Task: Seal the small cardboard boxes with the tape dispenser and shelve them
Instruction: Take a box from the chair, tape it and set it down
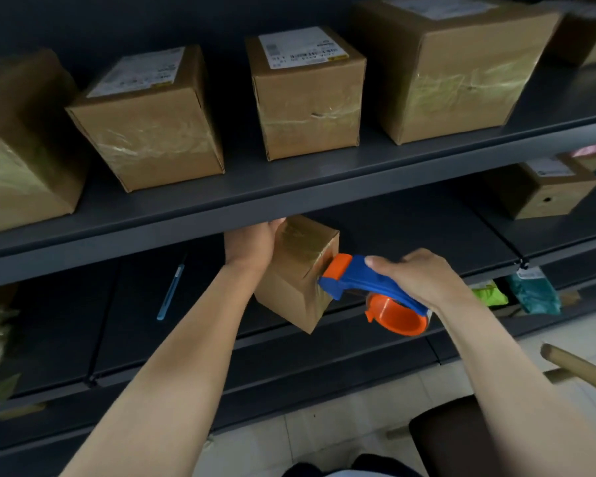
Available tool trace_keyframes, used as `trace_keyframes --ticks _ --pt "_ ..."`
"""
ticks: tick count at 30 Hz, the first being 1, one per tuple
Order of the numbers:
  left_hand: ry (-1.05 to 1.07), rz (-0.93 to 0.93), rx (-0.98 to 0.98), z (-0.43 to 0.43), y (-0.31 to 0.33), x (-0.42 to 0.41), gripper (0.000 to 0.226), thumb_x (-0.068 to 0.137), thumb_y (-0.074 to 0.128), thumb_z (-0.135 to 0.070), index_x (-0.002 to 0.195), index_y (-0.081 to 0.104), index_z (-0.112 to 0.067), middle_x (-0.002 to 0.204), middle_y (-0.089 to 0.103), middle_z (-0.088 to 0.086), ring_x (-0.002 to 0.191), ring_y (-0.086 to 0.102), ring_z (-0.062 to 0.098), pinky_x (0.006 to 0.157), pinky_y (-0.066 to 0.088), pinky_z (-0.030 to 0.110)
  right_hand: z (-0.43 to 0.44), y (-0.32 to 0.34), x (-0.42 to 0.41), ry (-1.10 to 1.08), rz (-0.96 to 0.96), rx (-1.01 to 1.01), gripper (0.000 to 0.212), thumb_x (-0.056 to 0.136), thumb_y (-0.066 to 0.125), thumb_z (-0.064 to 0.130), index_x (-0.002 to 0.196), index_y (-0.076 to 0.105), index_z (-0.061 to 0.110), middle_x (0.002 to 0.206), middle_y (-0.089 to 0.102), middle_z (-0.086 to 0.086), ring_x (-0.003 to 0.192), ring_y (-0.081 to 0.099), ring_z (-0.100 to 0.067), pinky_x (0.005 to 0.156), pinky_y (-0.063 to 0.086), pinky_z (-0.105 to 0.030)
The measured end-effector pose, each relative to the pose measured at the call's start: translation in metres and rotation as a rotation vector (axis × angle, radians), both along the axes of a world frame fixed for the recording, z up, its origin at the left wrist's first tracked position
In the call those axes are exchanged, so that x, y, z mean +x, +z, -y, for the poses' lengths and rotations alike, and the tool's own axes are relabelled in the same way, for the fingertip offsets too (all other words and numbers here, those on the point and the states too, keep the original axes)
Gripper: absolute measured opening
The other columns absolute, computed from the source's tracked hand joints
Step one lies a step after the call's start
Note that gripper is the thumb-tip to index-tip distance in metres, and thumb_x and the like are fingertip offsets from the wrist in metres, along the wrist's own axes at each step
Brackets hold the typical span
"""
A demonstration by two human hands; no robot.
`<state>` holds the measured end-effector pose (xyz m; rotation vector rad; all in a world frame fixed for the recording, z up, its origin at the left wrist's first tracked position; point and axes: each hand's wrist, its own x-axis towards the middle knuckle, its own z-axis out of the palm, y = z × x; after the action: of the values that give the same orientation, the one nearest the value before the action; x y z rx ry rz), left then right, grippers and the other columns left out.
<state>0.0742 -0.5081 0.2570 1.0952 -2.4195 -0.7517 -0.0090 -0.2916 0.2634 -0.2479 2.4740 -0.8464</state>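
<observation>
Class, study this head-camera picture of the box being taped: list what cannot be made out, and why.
Head view: fingers of the left hand, hidden behind the small brown cardboard box.
Head view: handle of the blue and orange plastic tape dispenser, covered by the right hand.
Head view: print on the white paper label, too blurred.
Head view: large taped cardboard box, cut off by the left edge.

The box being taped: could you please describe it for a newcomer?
On the dark shelving, look below the upper row of labelled boxes. The small cardboard box there is tilted in the left hand, alone touched by the tape dispenser.
</observation>
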Motion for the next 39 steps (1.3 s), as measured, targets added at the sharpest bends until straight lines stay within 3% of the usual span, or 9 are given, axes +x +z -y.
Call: trace_keyframes --ticks 5,10,12,15,19,23,27,31,39 --pt "-0.201 0.433 -0.267 -0.035 0.001 0.003 0.072 0.077 0.04 -0.08 0.097 0.057 -0.013 0.091 0.06 0.003 0.085 0.061 0.021 0.075 0.052 0.032 0.001 0.003 0.006 0.001 -0.05 -0.006 0.053 0.082 0.062 0.06 0.067 0.05 0.01 0.062 0.055 -0.005 0.053 0.053 -0.019 0.048 0.035 -0.026" --pt "-0.204 0.419 -0.349 -0.046 0.0 0.002 0.07 0.08 0.041 -0.075 0.096 0.056 -0.009 0.097 0.061 0.01 0.089 0.062 0.026 0.087 0.051 0.041 0.002 0.005 0.008 0.013 -0.066 -0.007 0.054 0.082 0.06 0.062 0.066 0.05 0.011 0.062 0.057 -0.005 0.054 0.055 -0.018 0.049 0.036 -0.026" --pt "-0.215 0.385 -0.39 -0.048 0.006 0.005 0.061 0.084 0.043 -0.07 0.093 0.053 -0.01 0.089 0.058 0.005 0.08 0.058 0.018 0.078 0.05 0.03 0.0 0.006 0.009 0.011 -0.073 -0.028 0.054 0.081 0.062 0.061 0.064 0.048 0.012 0.06 0.055 -0.005 0.053 0.054 -0.018 0.049 0.036 -0.026" --pt "-0.206 0.29 -0.201 -0.041 0.017 0.011 0.052 0.084 0.05 -0.066 0.093 0.051 -0.016 0.081 0.054 -0.005 0.07 0.051 0.01 0.064 0.042 0.024 -0.004 0.014 0.009 -0.016 -0.084 -0.093 0.055 0.079 0.066 0.059 0.061 0.046 0.011 0.058 0.053 -0.005 0.051 0.051 -0.019 0.048 0.035 -0.026" --pt "-0.118 0.071 0.335 -0.018 0.019 0.024 0.061 0.077 0.06 -0.065 0.12 0.057 -0.022 0.109 0.059 -0.005 0.098 0.056 0.015 0.08 0.043 0.029 -0.003 0.035 0.013 0.018 -0.136 -0.127 0.055 0.078 0.064 0.062 0.072 0.052 0.009 0.066 0.054 -0.006 0.055 0.053 -0.019 0.05 0.036 -0.026" --pt "-0.083 -0.025 0.688 0.0 -0.012 0.037 0.046 0.077 0.067 -0.055 0.102 0.07 -0.016 0.102 0.07 0.005 0.093 0.065 0.019 0.087 0.05 0.037 0.021 0.036 0.018 0.1 -0.234 -0.013 0.057 0.077 0.061 0.068 0.077 0.052 0.011 0.075 0.054 -0.005 0.076 0.056 -0.026 0.058 0.037 -0.029" --pt "0.006 -0.107 0.807 0.009 -0.048 0.038 0.019 0.094 0.057 -0.028 0.098 0.071 -0.016 0.111 0.068 0.015 0.091 0.064 0.02 0.088 0.05 0.036 0.052 0.02 0.021 0.216 -0.228 0.115 0.058 0.08 0.058 0.068 0.087 0.056 0.01 0.088 0.061 -0.007 0.085 0.06 -0.028 0.065 0.043 -0.031" --pt "0.007 -0.015 0.759 0.007 -0.059 0.026 0.054 0.091 0.052 -0.052 0.129 0.056 -0.013 0.124 0.061 0.005 0.107 0.06 0.02 0.089 0.047 0.03 0.065 0.023 0.014 0.222 -0.228 0.142 0.054 0.079 0.059 0.067 0.072 0.045 0.016 0.086 0.058 -0.007 0.084 0.059 -0.026 0.065 0.043 -0.032" --pt "0.039 0.013 0.598 0.013 -0.07 0.006 0.045 0.091 0.052 -0.051 0.102 0.067 -0.01 0.101 0.067 0.008 0.091 0.063 0.02 0.078 0.049 0.033 0.043 0.017 -0.009 0.137 -0.136 0.119 0.067 0.072 0.062 0.073 0.093 0.06 0.009 0.094 0.063 -0.011 0.09 0.063 -0.031 0.069 0.047 -0.031"
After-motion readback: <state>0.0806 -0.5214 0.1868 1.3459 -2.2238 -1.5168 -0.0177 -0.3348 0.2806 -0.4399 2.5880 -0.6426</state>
